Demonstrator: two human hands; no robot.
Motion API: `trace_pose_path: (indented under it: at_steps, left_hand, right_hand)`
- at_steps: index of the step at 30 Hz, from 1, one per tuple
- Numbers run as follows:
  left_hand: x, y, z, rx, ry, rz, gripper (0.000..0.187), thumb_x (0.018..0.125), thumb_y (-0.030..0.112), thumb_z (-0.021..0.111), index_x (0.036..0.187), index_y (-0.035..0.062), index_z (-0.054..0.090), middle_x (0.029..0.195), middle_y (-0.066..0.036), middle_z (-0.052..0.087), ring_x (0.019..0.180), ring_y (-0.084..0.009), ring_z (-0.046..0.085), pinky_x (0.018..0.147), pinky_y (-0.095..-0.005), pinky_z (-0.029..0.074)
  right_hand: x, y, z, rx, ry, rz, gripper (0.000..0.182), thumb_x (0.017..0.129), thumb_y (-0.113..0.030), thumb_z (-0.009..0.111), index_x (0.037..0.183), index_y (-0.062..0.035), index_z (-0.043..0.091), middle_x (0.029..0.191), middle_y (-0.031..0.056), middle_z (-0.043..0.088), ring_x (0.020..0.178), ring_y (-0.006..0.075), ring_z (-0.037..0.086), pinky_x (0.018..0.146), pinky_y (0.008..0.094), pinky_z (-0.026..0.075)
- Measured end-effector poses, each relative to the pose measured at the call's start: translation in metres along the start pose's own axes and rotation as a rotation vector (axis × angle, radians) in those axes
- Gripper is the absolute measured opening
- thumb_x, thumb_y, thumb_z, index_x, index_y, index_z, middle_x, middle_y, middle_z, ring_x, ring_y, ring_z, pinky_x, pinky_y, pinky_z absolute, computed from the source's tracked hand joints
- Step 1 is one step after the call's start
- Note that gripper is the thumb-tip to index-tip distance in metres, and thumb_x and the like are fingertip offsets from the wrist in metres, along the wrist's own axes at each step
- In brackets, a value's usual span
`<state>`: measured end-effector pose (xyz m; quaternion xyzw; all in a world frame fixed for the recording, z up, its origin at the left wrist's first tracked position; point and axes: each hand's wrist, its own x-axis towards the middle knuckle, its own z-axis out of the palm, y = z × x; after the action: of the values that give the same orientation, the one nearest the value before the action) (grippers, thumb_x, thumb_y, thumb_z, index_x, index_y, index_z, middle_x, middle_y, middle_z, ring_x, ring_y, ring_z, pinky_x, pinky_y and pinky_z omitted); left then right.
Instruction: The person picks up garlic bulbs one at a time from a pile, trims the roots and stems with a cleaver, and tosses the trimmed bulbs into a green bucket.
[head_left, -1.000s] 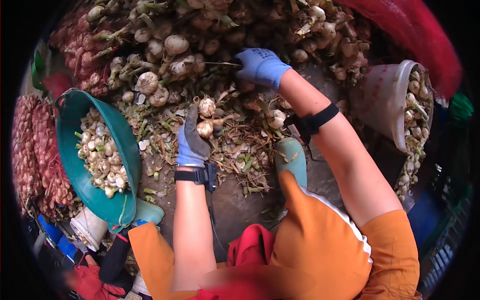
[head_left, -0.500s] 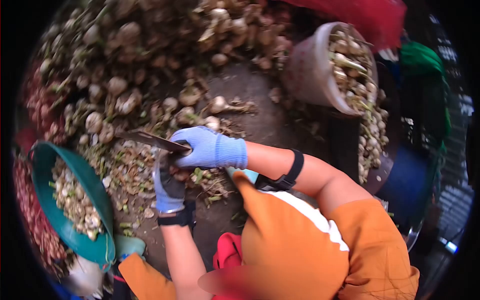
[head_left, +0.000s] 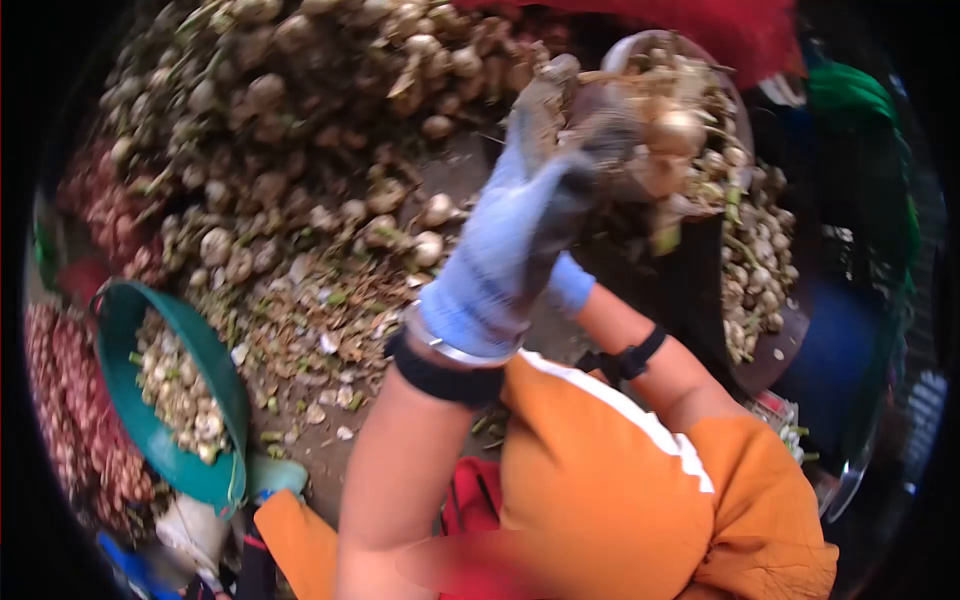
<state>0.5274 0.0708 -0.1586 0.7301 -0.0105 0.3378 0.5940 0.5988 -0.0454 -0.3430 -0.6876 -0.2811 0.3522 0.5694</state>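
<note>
My left hand (head_left: 560, 165), in a blue glove with a dark, dirty palm, is raised in front of the white bucket (head_left: 742, 110) of garlic. Its thumb and fingers look spread, though motion blurs them. Just past the fingertips is a smeared garlic bulb (head_left: 675, 132), with bits of stalk and skin around it. Behind that wrist, only the blue glove cuff of my right hand (head_left: 571, 284) shows; its fingers are hidden. The knife does not show.
A large heap of garlic (head_left: 265, 95) covers the far left. Trimmed skins and stalks (head_left: 310, 310) lie on the floor. At left stands a green basin (head_left: 120, 385) of garlic, beside pink mesh sacks (head_left: 75, 400). More loose garlic (head_left: 755, 270) lies right of the bucket.
My left hand has swung up and right from beneath the knife to the bucket, and garlic shows blurred at its fingertips. My right hand and the knife have gone out of sight behind it.
</note>
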Motion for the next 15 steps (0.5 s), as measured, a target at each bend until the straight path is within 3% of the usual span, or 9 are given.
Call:
trace_pose_path:
  at_steps: [1, 2, 4, 6, 7, 9, 12, 14, 15]
  left_hand:
    - [-0.007, -0.006, 0.0, 0.036, 0.006, -0.023, 0.044, 0.099, 0.005, 0.048, 0.142, 0.0014, 0.043, 0.142, -0.014, 0.047, 0.127, -0.0287, 0.052, 0.103, -0.0425, 0.047]
    - [-0.02, -0.017, 0.0, -0.245, 0.119, -0.194, 0.05, 0.096, 0.01, 0.054, 0.143, 0.0012, 0.041, 0.144, -0.012, 0.046, 0.126, -0.0236, 0.051, 0.104, -0.0369, 0.044]
    - [-0.041, -0.02, -0.017, -0.842, 0.326, -0.601, 0.059, 0.093, 0.018, 0.062, 0.144, 0.0008, 0.038, 0.142, -0.013, 0.047, 0.123, -0.0209, 0.053, 0.104, -0.0332, 0.044]
    - [-0.098, -0.031, -0.04, -0.712, 0.314, -0.894, 0.063, 0.094, 0.03, 0.061, 0.144, 0.0006, 0.036, 0.139, -0.018, 0.05, 0.123, -0.0293, 0.055, 0.101, -0.0386, 0.049]
    - [-0.133, -0.037, -0.045, -0.613, 0.41, -0.96, 0.065, 0.093, 0.033, 0.063, 0.143, 0.0007, 0.037, 0.137, -0.019, 0.051, 0.12, -0.0287, 0.057, 0.1, -0.0387, 0.049]
    - [-0.194, -0.04, -0.044, -0.528, 0.608, -1.079, 0.065, 0.092, 0.034, 0.064, 0.142, 0.0007, 0.038, 0.134, -0.019, 0.052, 0.114, -0.0281, 0.06, 0.098, -0.0386, 0.05]
    - [-0.249, -0.036, -0.037, -0.557, 0.756, -1.14, 0.064, 0.092, 0.033, 0.064, 0.142, 0.0009, 0.038, 0.133, -0.019, 0.053, 0.112, -0.0279, 0.061, 0.098, -0.0385, 0.049]
    - [-0.255, -0.035, -0.035, -0.581, 0.794, -1.148, 0.064, 0.092, 0.032, 0.064, 0.142, 0.0011, 0.038, 0.132, -0.018, 0.054, 0.112, -0.0277, 0.06, 0.098, -0.0387, 0.049]
    - [-0.253, -0.036, -0.033, -0.561, 0.754, -1.17, 0.065, 0.092, 0.032, 0.065, 0.142, 0.001, 0.037, 0.133, -0.018, 0.054, 0.113, -0.0277, 0.06, 0.099, -0.0392, 0.048]
  right_hand:
    - [-0.003, 0.003, -0.006, 0.248, -0.001, 0.169, 0.035, 0.085, -0.02, 0.071, 0.115, -0.0042, 0.064, 0.109, 0.0076, 0.068, 0.101, 0.0141, 0.061, 0.092, 0.0307, 0.049]
    - [-0.003, 0.007, -0.013, 0.488, -0.001, 0.344, 0.034, 0.085, -0.02, 0.071, 0.115, -0.004, 0.065, 0.107, 0.0076, 0.068, 0.1, 0.0129, 0.061, 0.09, 0.0315, 0.049]
    - [-0.004, 0.009, -0.036, -0.207, -0.059, 0.185, 0.035, 0.085, -0.024, 0.071, 0.112, -0.0043, 0.065, 0.104, 0.0097, 0.068, 0.098, 0.0173, 0.064, 0.087, 0.0342, 0.05]
    - [0.001, -0.006, -0.036, -0.468, -0.079, 0.15, 0.035, 0.083, -0.029, 0.072, 0.107, -0.0049, 0.066, 0.105, 0.0123, 0.065, 0.095, 0.0247, 0.065, 0.083, 0.0355, 0.05]
    - [0.004, -0.026, -0.026, -0.547, -0.064, 0.046, 0.033, 0.081, -0.018, 0.073, 0.109, -0.0024, 0.063, 0.112, 0.0126, 0.064, 0.096, 0.0251, 0.063, 0.085, 0.0345, 0.049]
    - [0.014, -0.012, -0.012, -0.596, -0.143, -0.031, 0.033, 0.079, -0.022, 0.073, 0.105, -0.0039, 0.065, 0.115, 0.0131, 0.063, 0.098, 0.0282, 0.063, 0.086, 0.0369, 0.05]
    - [0.04, 0.002, 0.014, -0.711, -0.25, -0.207, 0.03, 0.078, -0.023, 0.072, 0.101, -0.0057, 0.066, 0.122, 0.0124, 0.061, 0.103, 0.0322, 0.062, 0.089, 0.0409, 0.05]
    - [0.058, 0.026, 0.029, -1.03, -0.147, -0.502, 0.029, 0.077, -0.022, 0.071, 0.102, -0.007, 0.067, 0.125, 0.0124, 0.06, 0.104, 0.0331, 0.062, 0.09, 0.0409, 0.05]
    - [0.065, 0.034, 0.033, -1.09, -0.175, -0.409, 0.032, 0.076, -0.021, 0.071, 0.105, -0.0083, 0.068, 0.126, 0.0135, 0.059, 0.104, 0.0343, 0.062, 0.091, 0.0412, 0.05]
